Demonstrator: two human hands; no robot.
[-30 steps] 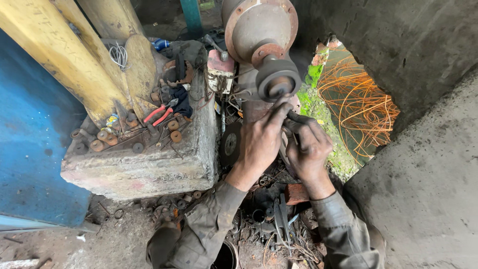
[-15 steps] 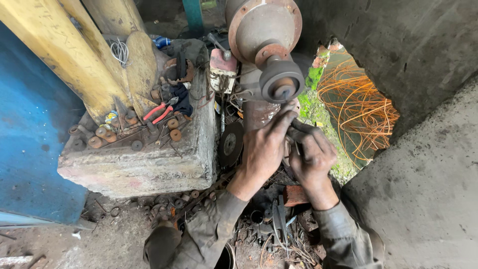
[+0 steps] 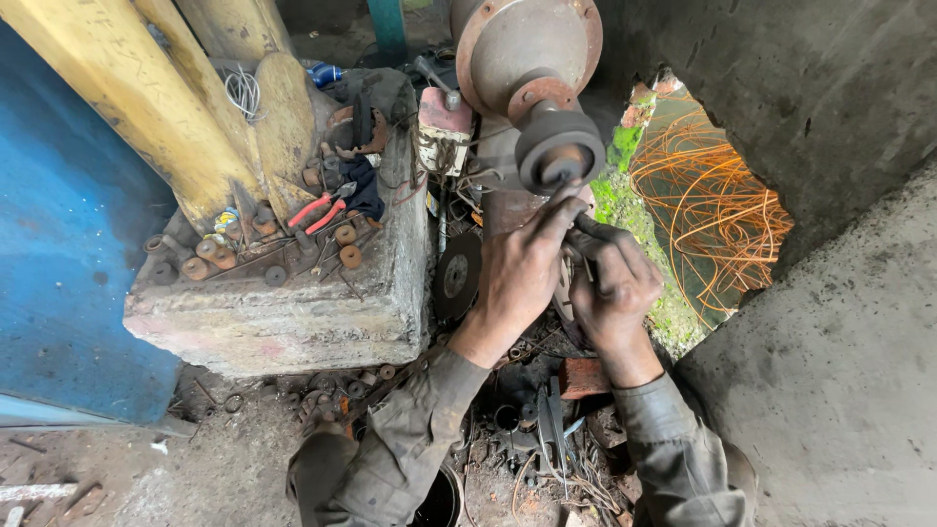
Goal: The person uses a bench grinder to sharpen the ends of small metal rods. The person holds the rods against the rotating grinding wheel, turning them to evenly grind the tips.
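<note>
A rusty round motor housing [image 3: 517,44] carries a dark grinding wheel [image 3: 558,148] on its shaft. My left hand [image 3: 517,273] reaches up from below, its fingertips touching the lower edge of the wheel. My right hand [image 3: 613,288] sits close beside it, curled around a thin dark metal piece whose tip points toward the wheel. Both hands are black with grime, and what lies between them is mostly hidden.
A concrete block [image 3: 283,312] at left holds red-handled pliers [image 3: 320,210], rusty bearings and rings. Yellow beams [image 3: 127,98] and a blue panel [image 3: 49,244] stand left. A cutting disc [image 3: 457,276] leans on the block. Orange wire [image 3: 712,210] shows through a wall hole. Scrap metal [image 3: 537,439] litters the floor.
Both hands have stayed together under the wheel, with the left fingers stretched a little higher toward it. The view has shifted slightly.
</note>
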